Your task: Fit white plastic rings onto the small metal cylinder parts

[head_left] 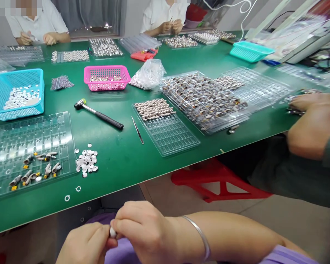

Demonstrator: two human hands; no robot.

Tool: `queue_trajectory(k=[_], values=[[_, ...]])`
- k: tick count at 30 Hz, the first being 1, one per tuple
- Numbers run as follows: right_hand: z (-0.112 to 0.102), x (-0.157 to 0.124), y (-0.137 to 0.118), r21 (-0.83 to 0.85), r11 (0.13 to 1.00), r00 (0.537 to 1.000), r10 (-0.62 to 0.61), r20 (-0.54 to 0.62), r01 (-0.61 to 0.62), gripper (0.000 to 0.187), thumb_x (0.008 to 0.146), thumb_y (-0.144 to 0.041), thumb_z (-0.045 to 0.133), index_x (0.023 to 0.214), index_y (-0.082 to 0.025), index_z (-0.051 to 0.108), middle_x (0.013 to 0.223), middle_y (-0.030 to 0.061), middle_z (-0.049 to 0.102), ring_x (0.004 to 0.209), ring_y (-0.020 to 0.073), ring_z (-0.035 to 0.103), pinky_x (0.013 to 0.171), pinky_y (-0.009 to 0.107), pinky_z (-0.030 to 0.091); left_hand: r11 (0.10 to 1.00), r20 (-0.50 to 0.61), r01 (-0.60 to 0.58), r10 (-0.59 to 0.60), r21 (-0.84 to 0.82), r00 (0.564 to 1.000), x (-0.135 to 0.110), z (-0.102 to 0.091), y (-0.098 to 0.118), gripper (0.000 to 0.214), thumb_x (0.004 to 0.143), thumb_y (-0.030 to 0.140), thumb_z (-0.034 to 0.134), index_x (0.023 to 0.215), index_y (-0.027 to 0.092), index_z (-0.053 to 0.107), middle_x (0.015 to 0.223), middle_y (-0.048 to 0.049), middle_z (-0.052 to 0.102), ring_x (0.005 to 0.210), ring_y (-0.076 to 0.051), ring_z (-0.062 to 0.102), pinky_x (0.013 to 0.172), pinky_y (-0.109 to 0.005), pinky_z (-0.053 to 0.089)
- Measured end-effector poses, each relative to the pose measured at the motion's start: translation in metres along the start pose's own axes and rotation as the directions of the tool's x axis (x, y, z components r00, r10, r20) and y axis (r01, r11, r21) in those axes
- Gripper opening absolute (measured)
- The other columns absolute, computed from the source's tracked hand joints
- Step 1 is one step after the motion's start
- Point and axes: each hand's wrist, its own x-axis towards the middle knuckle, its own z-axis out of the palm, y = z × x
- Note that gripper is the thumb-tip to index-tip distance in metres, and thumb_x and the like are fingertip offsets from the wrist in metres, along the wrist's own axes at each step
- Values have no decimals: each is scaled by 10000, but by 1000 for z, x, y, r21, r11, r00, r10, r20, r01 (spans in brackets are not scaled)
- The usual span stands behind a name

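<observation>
Low in the view, my left hand [84, 244] and my right hand [147, 229] meet over my lap, below the table's front edge. Their fingertips pinch a small white rounded piece [113, 232] between them; most of it is hidden by the fingers. A silver bangle circles my right wrist. On the table above my hands lies a pile of small white round caps [86, 161]. Beside it, a clear tray [67, 143] carries several earbud-like housings [48, 169] with yellow tabs. Two thin white rings [67, 198] lie near the edge.
A rubber-headed hammer [99, 114], tweezers [137, 130] and a partly filled tray [170, 134] lie mid-table. Behind are a blue basket [16, 110], pink basket [107, 85] and stacked trays [206, 102]. A co-worker's hand [313, 113] is at right; two people sit opposite. A red stool [206, 178] stands below.
</observation>
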Motion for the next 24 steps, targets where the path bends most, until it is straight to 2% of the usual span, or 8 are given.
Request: queue_trajectory(k=[3, 7, 10, 14, 17, 20, 24], values=[[-5, 7, 13, -17, 999, 998, 47, -46, -48, 226, 937, -86, 442, 863, -107, 655, 756, 84, 668, 632, 153, 554, 592, 250, 497, 992, -30, 64, -67, -106, 997, 15, -4, -9, 228, 951, 143, 432, 792, 201, 584, 631, 21, 662, 502, -90, 633, 490, -135, 482], [-8, 7, 27, 91, 986, 980, 149, -131, -137, 144, 974, -157, 521, 1005, -136, 660, 866, 88, 683, 774, 150, 621, 710, 238, 557, 971, -83, 144, -162, -190, 983, 26, -1, -23, 187, 941, 179, 503, 959, 224, 683, 841, 0, 773, 675, -92, 722, 645, -104, 537], [-5, 3, 30, 110, 981, 969, 180, -172, -163, 151, 974, -161, 524, 1041, -156, 660, 872, 80, 660, 775, 147, 621, 711, 239, 563, 947, -95, 172, -205, -273, 974, 25, 6, -27, 232, 931, 180, 528, 1047, 240, 720, 935, -13, 791, 764, -104, 745, 709, -104, 545], [-2, -2, 27, 102, 986, 957, 156, -244, -135, 119, 958, -140, 551, 990, -166, 663, 845, 63, 652, 745, 133, 613, 685, 217, 556, 881, -66, 261, -310, -394, 948, 21, 13, -28, 245, 911, 209, 563, 1053, 250, 758, 959, -19, 796, 806, -122, 754, 744, -114, 551], [-2, -4, 25, 7, 997, 962, 79, -261, -80, 164, 938, -73, 520, 956, -153, 663, 828, 69, 657, 729, 139, 597, 671, 228, 546, 778, 28, 374, -418, -504, 908, 17, 14, -29, 249, 915, 294, 571, 1062, 258, 768, 904, -22, 798, 771, -140, 751, 703, -143, 572], [-3, -4, 25, -95, 995, 966, -3, -258, -23, 224, 922, -31, 464, 942, -125, 666, 819, 85, 662, 714, 150, 579, 665, 253, 534, 631, 141, 483, -512, -608, 847, 15, 13, -29, 291, 911, 409, 583, 1068, 252, 771, 827, -30, 789, 726, -158, 737, 652, -175, 585], [-4, -2, 22, -137, 990, 963, -53, -266, 17, 250, 934, -40, 428, 911, -107, 668, 815, 91, 659, 709, 155, 563, 658, 260, 526, 458, 229, 549, -584, -699, 779, 17, 13, -24, 353, 850, 506, 650, 1036, 237, 784, 787, -36, 778, 686, -161, 715, 638, -192, 585]])
